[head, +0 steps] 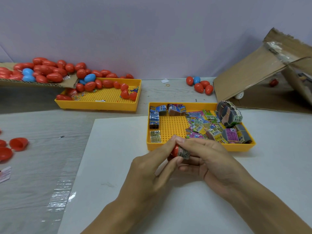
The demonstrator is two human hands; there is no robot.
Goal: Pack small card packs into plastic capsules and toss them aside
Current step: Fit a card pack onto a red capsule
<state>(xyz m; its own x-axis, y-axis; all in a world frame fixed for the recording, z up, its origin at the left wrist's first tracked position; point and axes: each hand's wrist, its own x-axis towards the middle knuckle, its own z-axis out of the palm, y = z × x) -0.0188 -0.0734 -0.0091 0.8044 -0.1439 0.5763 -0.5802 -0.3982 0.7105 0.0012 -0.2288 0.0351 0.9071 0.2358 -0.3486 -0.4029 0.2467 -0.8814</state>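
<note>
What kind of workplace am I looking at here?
Probably a small hand-packing bench, not a factory line: a yellow tray of card packs, a heap of closed capsules on cardboard, and torn cartons on a taped table.

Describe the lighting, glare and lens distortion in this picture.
Head view: soft, even light with faint shadows; glare on the clear tape strip on the table; wide-angle bending curves the table's far edge and stretches the forearms; the red capsules at far left look slightly soft.

Card tray [200, 148] just beyond hands [185, 159].
</note>
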